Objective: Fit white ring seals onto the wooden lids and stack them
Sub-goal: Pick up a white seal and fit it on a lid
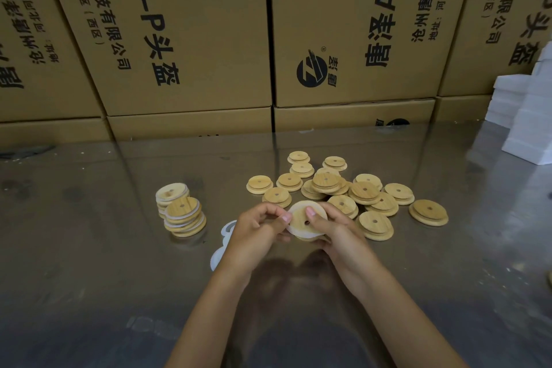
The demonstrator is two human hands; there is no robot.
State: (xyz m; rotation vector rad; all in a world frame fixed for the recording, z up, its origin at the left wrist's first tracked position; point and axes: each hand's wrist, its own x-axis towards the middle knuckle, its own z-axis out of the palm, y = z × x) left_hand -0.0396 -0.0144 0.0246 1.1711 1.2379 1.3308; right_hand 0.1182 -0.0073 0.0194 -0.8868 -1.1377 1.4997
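A round wooden lid (300,218) with a centre hole is held between both hands above the table. A white ring seal (294,232) runs around its edge. My left hand (257,228) pinches the lid's left side; my right hand (334,225) grips its right side with the thumb on top. Several loose wooden lids (363,191) lie scattered just beyond and to the right. Two leaning stacks of lids with white seals (182,215) stand to the left. Spare white ring seals (224,243) lie on the table, partly hidden under my left hand.
The work surface is a shiny metal table (89,248). A wall of printed cardboard boxes (191,39) stands along its far edge. White foam blocks (528,116) are piled at the far right.
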